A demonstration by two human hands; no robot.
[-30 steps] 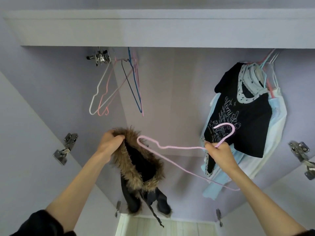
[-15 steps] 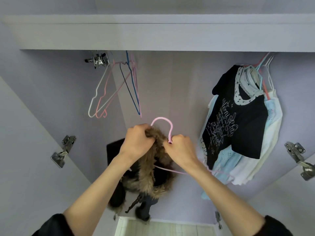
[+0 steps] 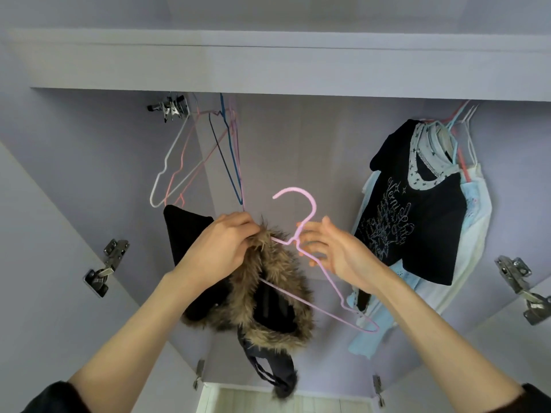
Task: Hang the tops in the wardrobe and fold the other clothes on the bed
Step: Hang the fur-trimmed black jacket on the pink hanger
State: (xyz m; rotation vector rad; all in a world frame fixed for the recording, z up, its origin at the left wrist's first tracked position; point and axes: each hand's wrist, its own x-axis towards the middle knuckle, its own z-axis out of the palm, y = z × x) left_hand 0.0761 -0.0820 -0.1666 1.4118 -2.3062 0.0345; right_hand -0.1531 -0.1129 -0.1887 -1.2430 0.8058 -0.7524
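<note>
Fur-trimmed coat going onto a pink hanger inside the wardrobe.
The left hand grips the fur collar at the hanger's neck; the right hand has its fingers loosely curled around the hanger just below the hook. The coat hangs between both hands, mid-wardrobe. Bare hangers hang at upper left, a black top over pale clothes at right.

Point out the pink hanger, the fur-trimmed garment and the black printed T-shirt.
pink hanger [image 3: 310, 204], head view, on the hook's curve.
fur-trimmed garment [image 3: 277, 263], head view, on the fur trim.
black printed T-shirt [image 3: 432, 222], head view, on the chest.
</note>
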